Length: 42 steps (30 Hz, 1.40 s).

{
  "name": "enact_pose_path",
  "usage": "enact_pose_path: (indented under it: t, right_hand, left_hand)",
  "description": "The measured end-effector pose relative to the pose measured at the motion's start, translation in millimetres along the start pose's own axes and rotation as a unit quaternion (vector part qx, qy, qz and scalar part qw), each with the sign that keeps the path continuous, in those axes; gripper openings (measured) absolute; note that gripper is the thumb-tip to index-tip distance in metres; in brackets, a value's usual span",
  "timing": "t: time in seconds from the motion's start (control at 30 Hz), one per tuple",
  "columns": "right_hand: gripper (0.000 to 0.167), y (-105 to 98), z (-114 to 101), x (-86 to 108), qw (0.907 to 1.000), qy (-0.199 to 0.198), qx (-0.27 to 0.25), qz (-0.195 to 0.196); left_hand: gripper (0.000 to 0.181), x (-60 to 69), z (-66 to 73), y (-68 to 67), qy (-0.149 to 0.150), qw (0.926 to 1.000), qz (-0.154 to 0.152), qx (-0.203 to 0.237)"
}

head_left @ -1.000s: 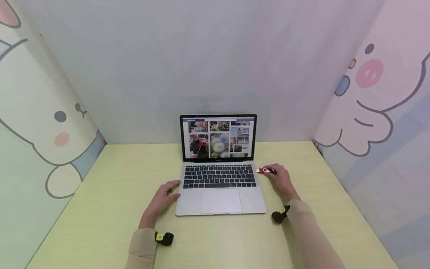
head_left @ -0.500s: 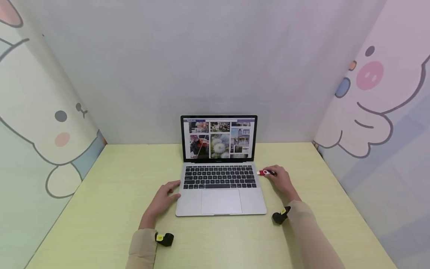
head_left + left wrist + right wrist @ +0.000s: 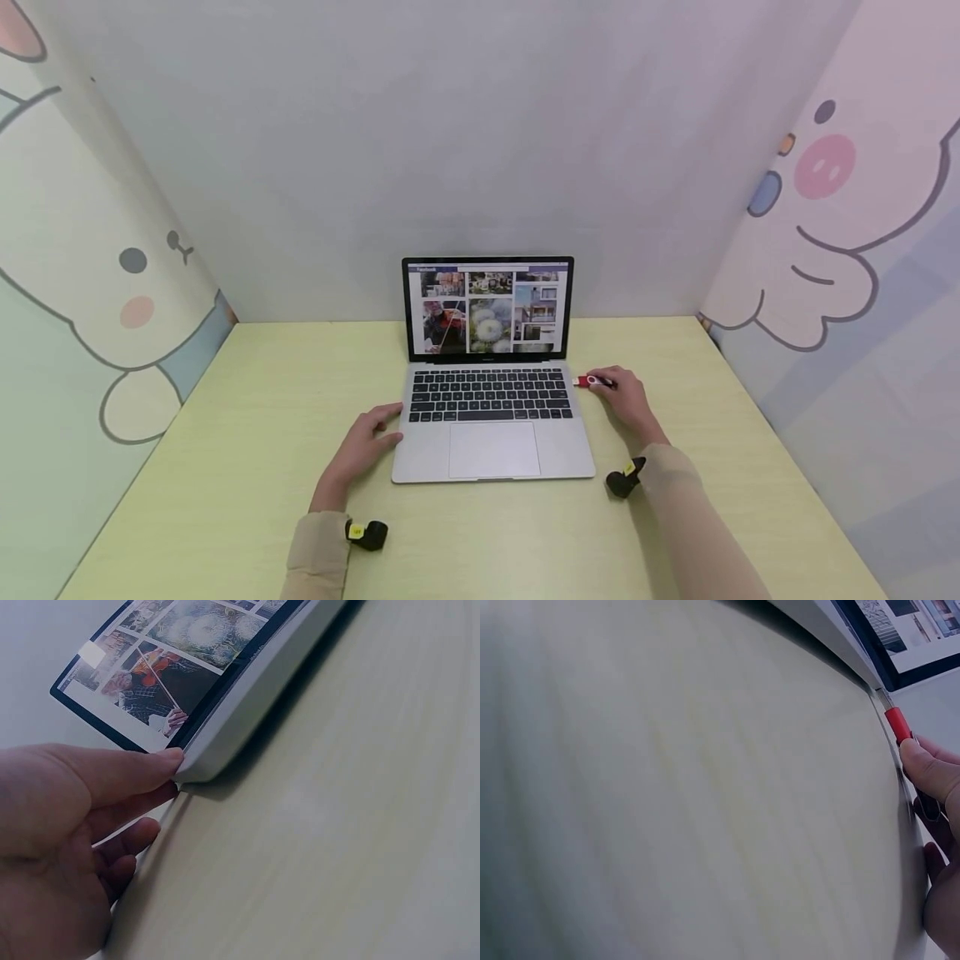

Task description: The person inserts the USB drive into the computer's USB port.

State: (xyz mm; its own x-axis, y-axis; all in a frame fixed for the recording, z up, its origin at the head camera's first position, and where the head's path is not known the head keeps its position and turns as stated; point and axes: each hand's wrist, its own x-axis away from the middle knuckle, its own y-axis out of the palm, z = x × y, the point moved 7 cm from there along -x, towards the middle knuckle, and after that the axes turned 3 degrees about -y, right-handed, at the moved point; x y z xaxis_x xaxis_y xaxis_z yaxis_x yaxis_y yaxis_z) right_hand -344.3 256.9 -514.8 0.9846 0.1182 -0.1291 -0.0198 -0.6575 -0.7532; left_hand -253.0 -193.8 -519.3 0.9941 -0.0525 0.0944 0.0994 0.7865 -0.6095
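An open silver laptop (image 3: 491, 450) with a lit screen sits on the table. In the head view my left hand (image 3: 360, 454) is at its left edge, index finger and thumb touching the side. The left wrist view has the thumb of that hand (image 3: 60, 825) against the laptop's corner, other fingers loosely bent. On the right, my right hand (image 3: 626, 404) pinches a red USB flash drive (image 3: 583, 381) with a swivel metal cover. Its bare metal plug points at the laptop's right side. In the right wrist view the flash drive's (image 3: 897, 724) plug tip meets the laptop's edge; whether it is inserted, I cannot tell.
The pale yellow table (image 3: 247, 467) extends around the laptop on both sides and in front. A grey wall (image 3: 480, 125) stands behind it, with cartoon-printed panels at left and right. Black wrist cameras (image 3: 367, 534) sit at both sleeves.
The flash drive in my right hand dipped slightly toward me, then came back up along the laptop's right edge. My left hand has stayed at the laptop's left edge.
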Motion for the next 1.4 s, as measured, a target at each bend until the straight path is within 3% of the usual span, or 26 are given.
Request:
enact_pose_path:
  t: [0.4, 0.7, 1.4]
  right_hand:
    - [0.029, 1, 2, -2.1, 1.0, 0.005, 0.0, -0.002]
    - [0.028, 2, 6, -0.6, 0.9996, 0.003, -0.007, -0.026]
    - [0.025, 3, -8, -7.1, 0.9976, -0.052, 0.043, -0.016]
  left_hand:
    - [0.05, -3.2, -2.6, 2.7, -0.002, 1.0, -0.005, 0.003]
    - [0.05, -2.5, -2.0, 2.2, 0.001, 1.0, -0.004, 0.001]
    - [0.051, -3.0, -4.4, 1.3, -0.004, 1.0, -0.001, -0.003]
